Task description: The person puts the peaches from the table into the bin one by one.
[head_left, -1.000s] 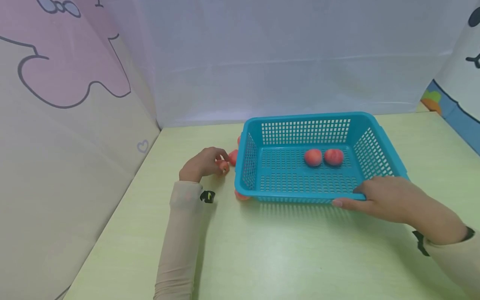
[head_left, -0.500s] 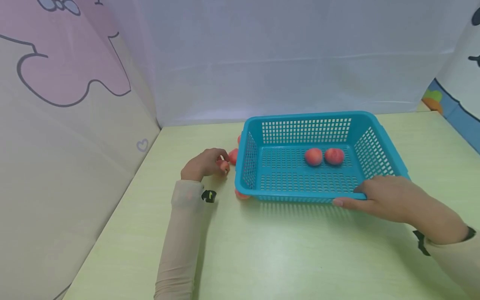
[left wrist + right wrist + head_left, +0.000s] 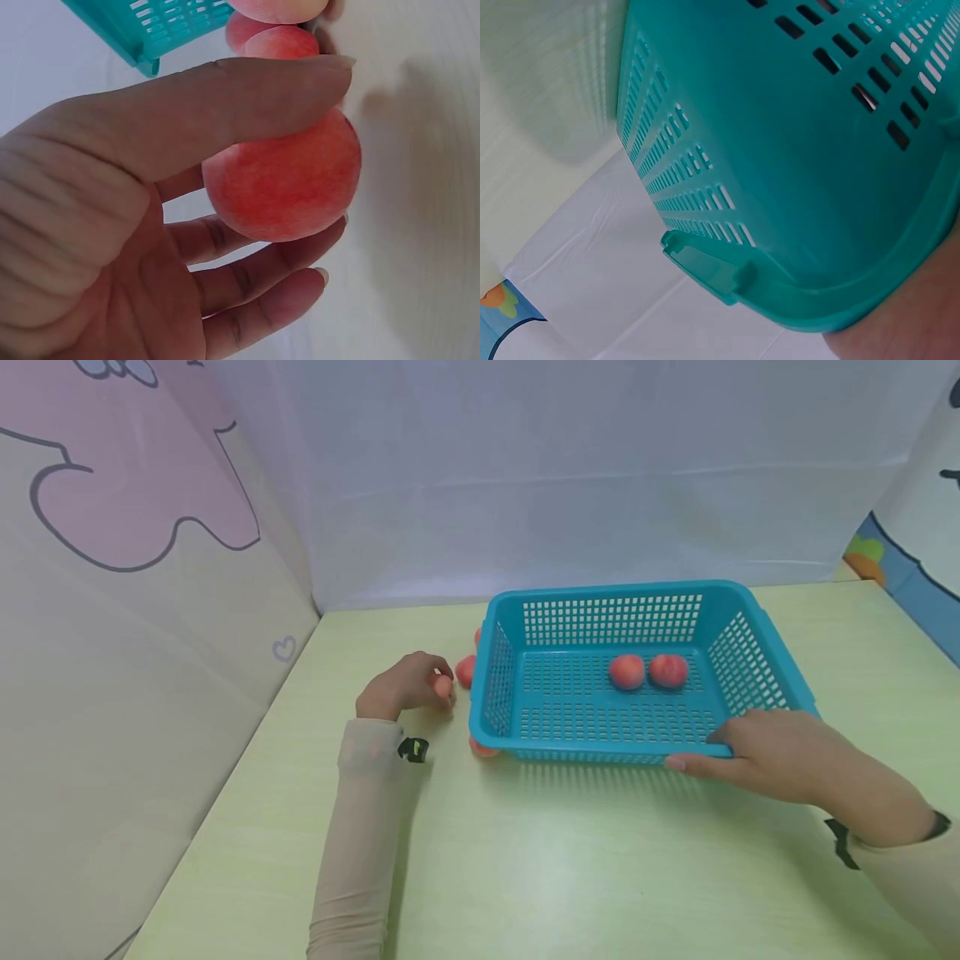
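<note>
My left hand [image 3: 403, 687] holds a red-orange peach [image 3: 289, 180] just left of the basket. In the left wrist view the thumb lies across the peach and the fingers curl behind and below it. My right hand [image 3: 787, 758] grips the front right rim of a blue plastic basket [image 3: 585, 752], thumb outside. Inside the basket, two peaches sit side by side, one peach [image 3: 627, 672] left of another peach [image 3: 668, 671]. Along the basket's outer left side are a peach [image 3: 466, 672], a partly hidden peach [image 3: 483, 748] at the front, and a sliver of one farther back.
The basket stands on a pale wooden table [image 3: 525, 860]. A white sheet [image 3: 585, 485] hangs behind the table's back edge. To the left, a sheet with a pink cartoon print [image 3: 142, 510] borders the table, and another printed sheet [image 3: 922, 510] is at the right.
My left hand has shifted slightly left from its place half a second ago, with the peach turned a little in its hold. The right hand and basket stay in place.
</note>
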Demonstrator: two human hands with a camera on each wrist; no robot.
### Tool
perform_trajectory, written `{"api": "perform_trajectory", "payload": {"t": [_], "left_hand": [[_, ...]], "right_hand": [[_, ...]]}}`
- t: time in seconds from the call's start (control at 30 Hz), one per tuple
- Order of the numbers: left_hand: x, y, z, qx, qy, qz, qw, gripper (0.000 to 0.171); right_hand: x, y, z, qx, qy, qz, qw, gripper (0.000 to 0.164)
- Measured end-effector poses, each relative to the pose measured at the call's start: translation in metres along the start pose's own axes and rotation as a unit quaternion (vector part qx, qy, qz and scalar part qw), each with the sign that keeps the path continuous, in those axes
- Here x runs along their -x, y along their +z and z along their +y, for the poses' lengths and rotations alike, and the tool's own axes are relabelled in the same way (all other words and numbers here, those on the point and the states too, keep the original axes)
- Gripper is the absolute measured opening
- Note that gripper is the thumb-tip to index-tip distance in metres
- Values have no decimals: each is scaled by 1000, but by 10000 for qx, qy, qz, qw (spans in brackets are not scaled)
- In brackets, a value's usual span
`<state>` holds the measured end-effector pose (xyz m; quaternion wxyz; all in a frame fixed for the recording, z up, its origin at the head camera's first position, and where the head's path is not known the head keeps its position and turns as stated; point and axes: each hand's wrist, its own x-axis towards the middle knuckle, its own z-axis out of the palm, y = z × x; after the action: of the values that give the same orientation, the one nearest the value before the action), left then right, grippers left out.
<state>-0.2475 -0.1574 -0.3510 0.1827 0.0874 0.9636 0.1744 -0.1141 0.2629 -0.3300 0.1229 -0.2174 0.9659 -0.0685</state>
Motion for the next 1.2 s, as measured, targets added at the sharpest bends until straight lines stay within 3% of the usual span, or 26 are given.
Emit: {"api": "perform_trajectory", "payload": {"t": [0.5,0.8,1.0,1.2], "left_hand": [[3,-10,-10,400,423,344,9977,35],[10,-21,-17,578,664,595,9943,24],[13,-24,-14,503,628,1235,9891,18],[16,-27,-6,474,730,2088,9741,30]], "right_hand": [[-1,-1,2,17,-34,-11,10000,62],[-2,-1,4,-2,-98,1,10000,52],[0,-1,3,-33,-77,0,10000,50],[1,-1,2,-44,-60,4,10000,49]]}}
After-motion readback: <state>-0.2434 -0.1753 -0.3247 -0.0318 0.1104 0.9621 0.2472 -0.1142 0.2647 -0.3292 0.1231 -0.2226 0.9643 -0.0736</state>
